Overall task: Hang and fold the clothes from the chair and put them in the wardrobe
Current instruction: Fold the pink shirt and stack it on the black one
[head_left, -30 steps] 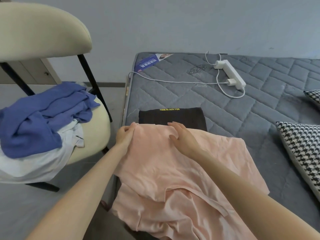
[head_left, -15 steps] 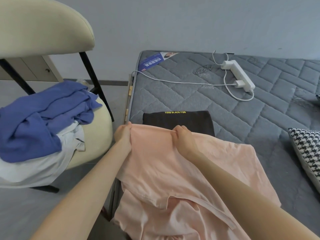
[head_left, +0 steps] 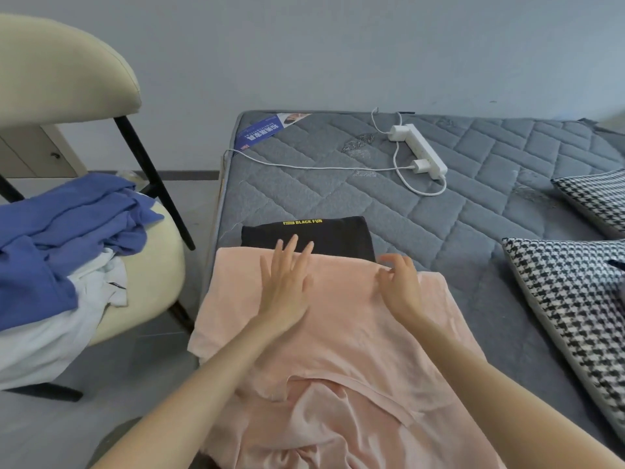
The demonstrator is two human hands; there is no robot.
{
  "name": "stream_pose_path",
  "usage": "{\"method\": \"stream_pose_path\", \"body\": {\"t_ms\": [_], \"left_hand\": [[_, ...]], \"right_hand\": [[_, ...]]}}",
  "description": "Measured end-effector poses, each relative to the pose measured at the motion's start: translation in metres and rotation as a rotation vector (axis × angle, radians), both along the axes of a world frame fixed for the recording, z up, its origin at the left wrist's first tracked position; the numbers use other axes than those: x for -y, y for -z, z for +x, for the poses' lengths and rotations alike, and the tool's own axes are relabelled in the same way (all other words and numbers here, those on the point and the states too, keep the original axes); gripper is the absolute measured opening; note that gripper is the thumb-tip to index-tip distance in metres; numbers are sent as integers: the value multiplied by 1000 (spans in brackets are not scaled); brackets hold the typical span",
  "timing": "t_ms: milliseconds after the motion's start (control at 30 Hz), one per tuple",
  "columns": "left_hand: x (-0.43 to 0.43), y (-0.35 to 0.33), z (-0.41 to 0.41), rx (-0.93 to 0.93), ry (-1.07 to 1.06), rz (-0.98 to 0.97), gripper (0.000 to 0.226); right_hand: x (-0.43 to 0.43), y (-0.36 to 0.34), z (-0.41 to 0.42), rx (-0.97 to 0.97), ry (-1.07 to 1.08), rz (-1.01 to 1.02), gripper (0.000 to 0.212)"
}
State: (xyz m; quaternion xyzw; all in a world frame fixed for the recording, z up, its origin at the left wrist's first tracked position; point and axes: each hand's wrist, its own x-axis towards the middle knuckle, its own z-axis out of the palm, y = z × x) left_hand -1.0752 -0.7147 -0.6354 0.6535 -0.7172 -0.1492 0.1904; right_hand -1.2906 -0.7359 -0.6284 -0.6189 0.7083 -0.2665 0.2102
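On the cream padded chair (head_left: 159,255) at the left, a crumpled blue garment (head_left: 67,231) lay over a white one (head_left: 50,336), both not yet folded. Beside it, the pale pink cotton T-shirt (head_left: 338,343) was spread on the grey quilted mattress (head_left: 473,218), its far edge overlapping a folded black garment with yellow lettering (head_left: 338,236). Half a second earlier both hands had pinched that far edge; now they had let go. The left hand (head_left: 287,292) pressed flat on the fabric, fingers straight. The right hand (head_left: 400,289) hovered over the right corner, fingers loosely bent and gripping nothing. The shirt appeared laid out for smoothing, so folding seemed about to start. Further right lay houndstooth cushions (head_left: 575,319).
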Motion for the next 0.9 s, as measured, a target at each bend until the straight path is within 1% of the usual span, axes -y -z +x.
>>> {"method": "stream_pose_path", "body": {"t_ms": [33,67,167,233,300,367,400,467,567,667,800,867,900], "left_hand": [[-4,2,-11,68,51,36,56],[-6,6,-20,122,82,67,56],[-5,18,-30,191,76,172,56],[-2,24,-28,234,48,228,57],[1,28,-26,264,40,257,58],[2,30,-23,274,38,270,59],[3,31,-23,275,33,269,60],[4,34,-21,286,19,268,61],[6,37,-19,302,4,270,61],[7,38,-19,307,-5,274,62],[8,35,-18,305,-9,291,64],[9,31,-16,298,2,304,64],[10,29,-15,299,14,310,64]], "right_hand": [[-4,1,-15,-86,50,4,28],[-6,4,-30,-124,122,3,30],[-5,12,-60,-47,386,78,35],[-2,17,-73,-30,492,171,35],[0,21,-82,69,563,234,32],[2,21,-86,229,579,258,30],[4,21,-87,275,571,265,28],[7,20,-88,302,539,284,27],[11,20,-92,283,521,279,24],[11,25,-98,237,592,214,20],[7,34,-98,303,680,208,17],[9,35,-98,252,637,208,15],[11,34,-98,189,600,198,15]]}}
